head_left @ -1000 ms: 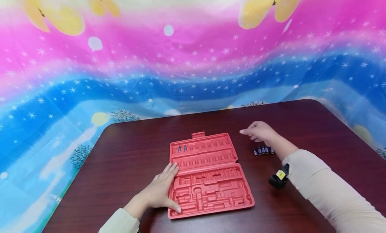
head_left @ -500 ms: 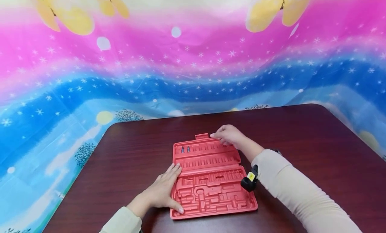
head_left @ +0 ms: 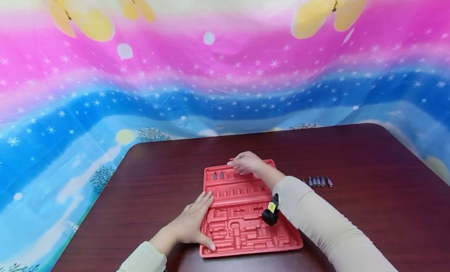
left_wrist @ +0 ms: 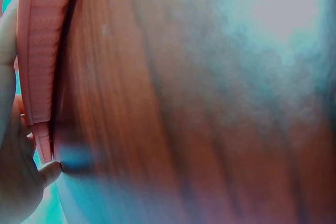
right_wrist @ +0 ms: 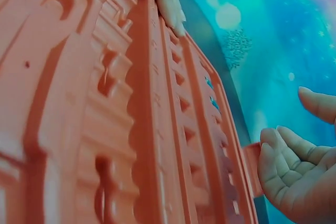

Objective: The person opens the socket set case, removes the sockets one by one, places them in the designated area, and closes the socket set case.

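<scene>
A red moulded tool case (head_left: 246, 246) lies unfolded on the table. My left hand (head_left: 188, 223) rests along its left edge, fingers straight and thumb over the near corner; the left wrist view shows this hand (left_wrist: 18, 177) beside the case's side wall (left_wrist: 42, 61). Two dark bit sockets (head_left: 222, 175) stand in the far row's left end. Over that row, by the latch, hovers my right hand (head_left: 249, 164), fingers bent and fingertips close together. In the right wrist view the right hand (right_wrist: 299, 177) shows nothing between its digits; whether a small piece is hidden there I cannot tell.
Several more bit sockets (head_left: 318, 181) lie in a row on the dark wooden table (head_left: 358, 166), right of the case, partly behind the right sleeve (head_left: 316, 209). A patterned cloth backdrop (head_left: 228, 76) hangs behind the table.
My right hand has moved left from above the loose bit sockets to the case's far row, near the latch. The left hand keeps its place on the case edge. The view has shifted slightly.
</scene>
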Motion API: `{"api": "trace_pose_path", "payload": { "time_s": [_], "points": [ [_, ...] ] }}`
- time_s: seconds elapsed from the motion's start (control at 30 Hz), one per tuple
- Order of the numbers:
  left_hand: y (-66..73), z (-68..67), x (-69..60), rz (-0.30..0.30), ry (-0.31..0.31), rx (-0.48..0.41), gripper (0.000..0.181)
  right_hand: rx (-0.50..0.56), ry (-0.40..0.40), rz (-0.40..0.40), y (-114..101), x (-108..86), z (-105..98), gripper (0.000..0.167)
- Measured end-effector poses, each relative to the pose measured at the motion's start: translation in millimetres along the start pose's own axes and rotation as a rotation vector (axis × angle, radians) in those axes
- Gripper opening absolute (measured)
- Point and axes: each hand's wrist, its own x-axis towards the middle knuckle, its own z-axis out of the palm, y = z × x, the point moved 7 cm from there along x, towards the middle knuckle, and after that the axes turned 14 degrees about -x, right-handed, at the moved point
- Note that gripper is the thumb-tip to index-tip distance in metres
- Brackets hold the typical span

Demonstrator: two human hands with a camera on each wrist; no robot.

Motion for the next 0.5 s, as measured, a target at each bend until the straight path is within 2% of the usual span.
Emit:
{"api": "trace_pose_path", "payload": {
  "time_s": [0.17,0.5],
  "points": [
    [0.9,-1.3,0.6,-0.001,-0.002,0.006,0.121,0.019,-0.031,-0.002,-3.1,9.6,12.8,0.033],
    [0.4,-0.3,0.0,0.005,-0.004,0.005,0.12,0.001,-0.054,0.024,-0.1,24.1,27.4,0.025]
  ]
}}
